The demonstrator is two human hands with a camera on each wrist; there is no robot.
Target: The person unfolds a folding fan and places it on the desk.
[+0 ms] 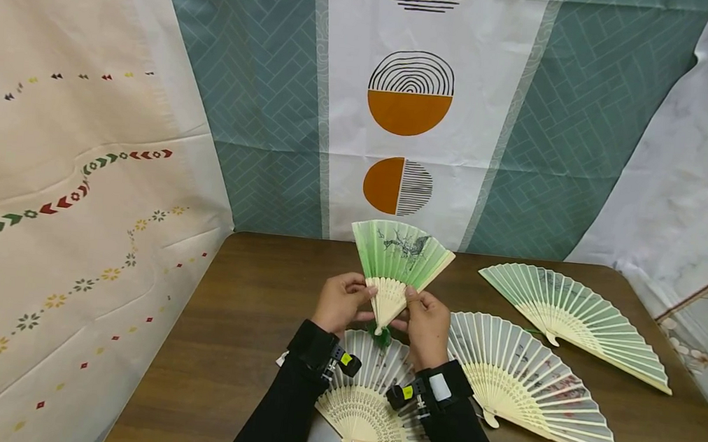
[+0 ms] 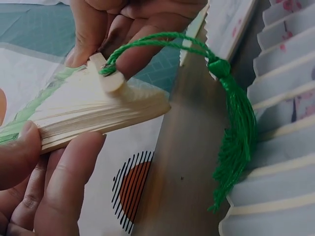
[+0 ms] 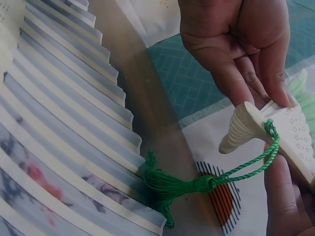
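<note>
A green folding fan (image 1: pixel 398 253) with a dark printed design is spread partway, upright, between both hands. My left hand (image 1: pixel 340 303) pinches its left edge by the pale ribs. The right edge is pinched by my right hand (image 1: pixel 428 329), thumb in front and fingers behind. From the pivot end hangs a green tassel (image 2: pixel 238 118) on a cord loop, also visible in the right wrist view as a bright green tassel (image 3: pixel 172 188). Just below the hands, a white fan (image 1: pixel 370 398) lies spread on the table, partly covered by the forearms.
To the right, a spread white fan with reddish print (image 1: pixel 529 384) and a pale green fan (image 1: pixel 573 314) lie on the wooden table (image 1: pixel 224 336). Patterned cloth (image 1: pixel 263 101) hangs behind the table's back edge. Both wrists carry strapped cameras.
</note>
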